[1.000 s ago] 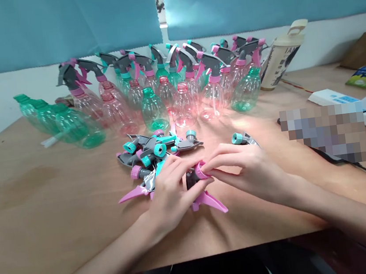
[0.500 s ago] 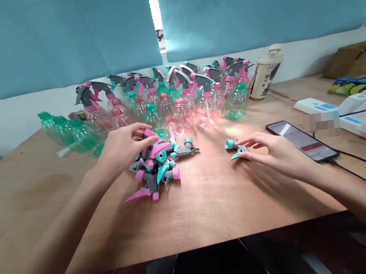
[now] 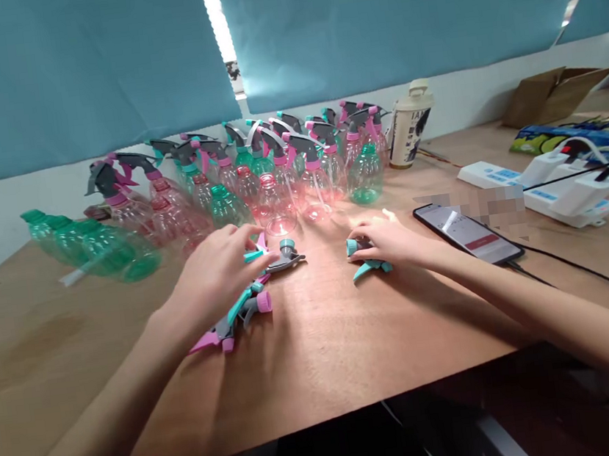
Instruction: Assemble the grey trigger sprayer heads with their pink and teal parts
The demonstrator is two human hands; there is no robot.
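My left hand (image 3: 218, 268) is over a pile of trigger spray heads (image 3: 237, 314) in grey, pink and teal, hiding part of it. Its thumb and fingers are closed around a spray head with teal showing between them. One grey spray head with a teal collar (image 3: 286, 249) lies just right of these fingers. Farther right, my right hand (image 3: 389, 241) has its fingers closed on a grey and teal spray head (image 3: 372, 268), low at the tabletop. That head's teal collar points left and its trigger sticks out below the fingers.
Behind stand several clear pink and green bottles (image 3: 276, 205), many topped with spray heads. Green bottles (image 3: 101, 245) lean at the left. A phone (image 3: 466, 232), a power strip (image 3: 544, 191), cables, a shaker bottle (image 3: 410, 126) and a cardboard box (image 3: 549, 98) are on the right.
The view has swung right. My right hand's fingers have closed around the teal spray head they were touching. My left hand has moved lower over the pile; the pink head at its fingertips is mostly hidden.
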